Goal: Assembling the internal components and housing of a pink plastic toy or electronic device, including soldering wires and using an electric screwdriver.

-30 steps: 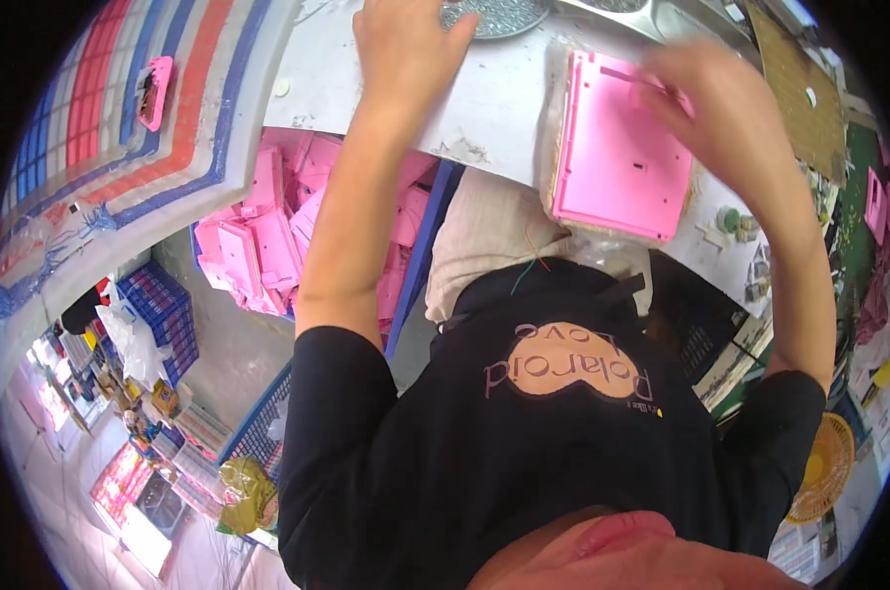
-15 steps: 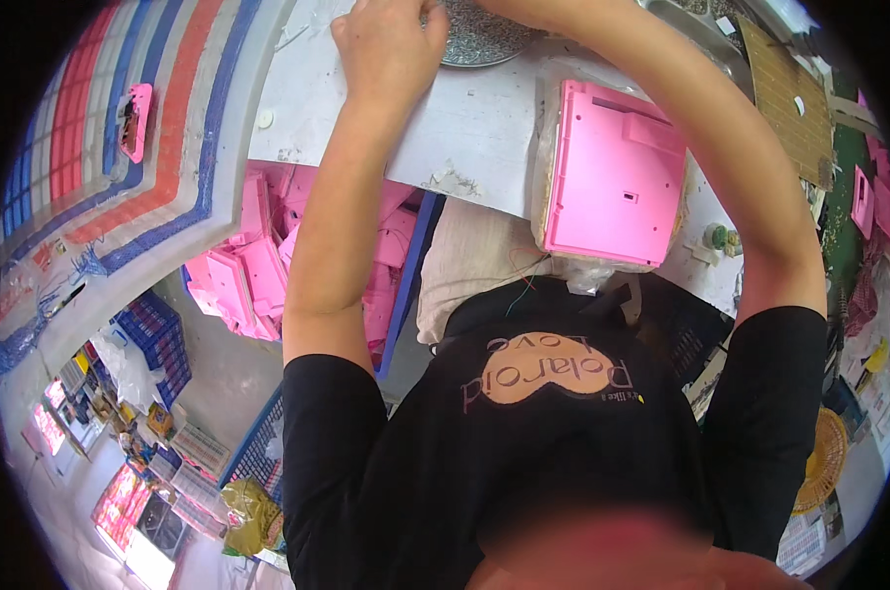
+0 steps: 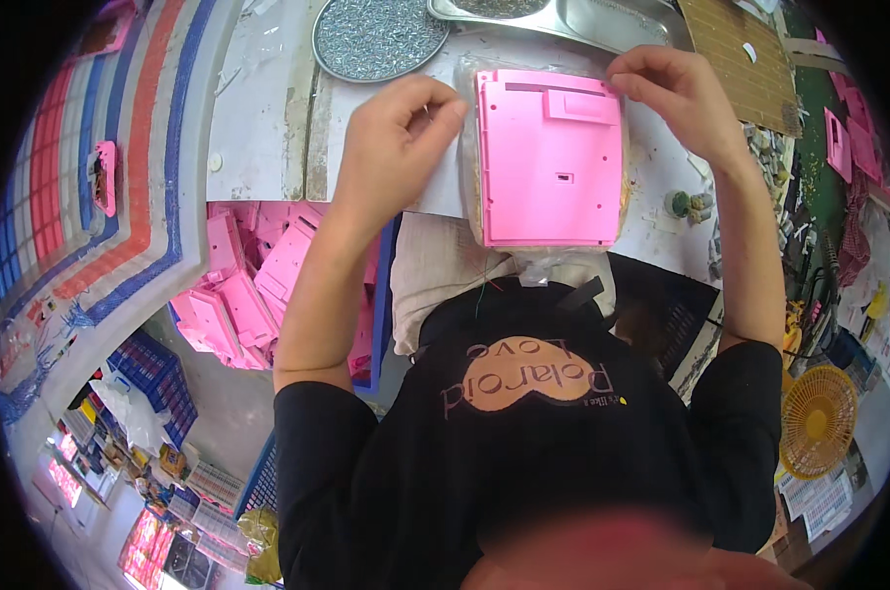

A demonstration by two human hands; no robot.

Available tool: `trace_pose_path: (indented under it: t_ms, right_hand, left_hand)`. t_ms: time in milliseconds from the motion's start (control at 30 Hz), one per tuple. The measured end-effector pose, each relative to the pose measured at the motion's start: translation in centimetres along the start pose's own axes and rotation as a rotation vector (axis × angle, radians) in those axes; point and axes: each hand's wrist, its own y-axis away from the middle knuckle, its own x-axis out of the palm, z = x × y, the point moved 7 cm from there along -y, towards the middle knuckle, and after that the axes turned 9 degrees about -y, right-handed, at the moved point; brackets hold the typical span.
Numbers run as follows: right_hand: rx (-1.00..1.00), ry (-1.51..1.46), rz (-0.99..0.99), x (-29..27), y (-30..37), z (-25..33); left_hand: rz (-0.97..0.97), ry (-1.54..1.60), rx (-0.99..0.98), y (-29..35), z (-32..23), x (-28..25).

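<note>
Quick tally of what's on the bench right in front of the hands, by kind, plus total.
Pink plastic panel, between the left hand and right hand: 1
Clear plastic bag under the panel: 1
Round metal dish of small screws: 1
Metal tray at the top edge: 1
Total: 4

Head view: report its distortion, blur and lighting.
Head view: strong fisheye, so the worktable edge bows and a black rim rings the picture; the pink plastic panel between left hand and right hand is sharp and evenly lit; the nearest part of the person, bottom centre, is blurred.
</note>
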Motion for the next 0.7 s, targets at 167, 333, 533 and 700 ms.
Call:
trace_pose_path:
  t_ms: [167,333,533,700]
  right_hand:
    - [-0.038,0.176,-0.013,1.3,-0.2,0.9]
    - [-0.044,0.195,0.003,1.1,-0.4,1.3]
    - [0.118,0.106,0.231,0.9,-2.6,0.5]
    - [0.118,0.155,0.116,0.2,-2.9,3.4]
  left_hand:
    - [0.012,0.088,-0.046,1.1,0.0,1.2]
    - [0.006,0.083,-0.038,1.4,0.1,1.0]
    - [0.017,0.1,-0.03,1.6,0.5,1.0]
    - [0.013,0.09,0.017,2.0,-0.7,0.5]
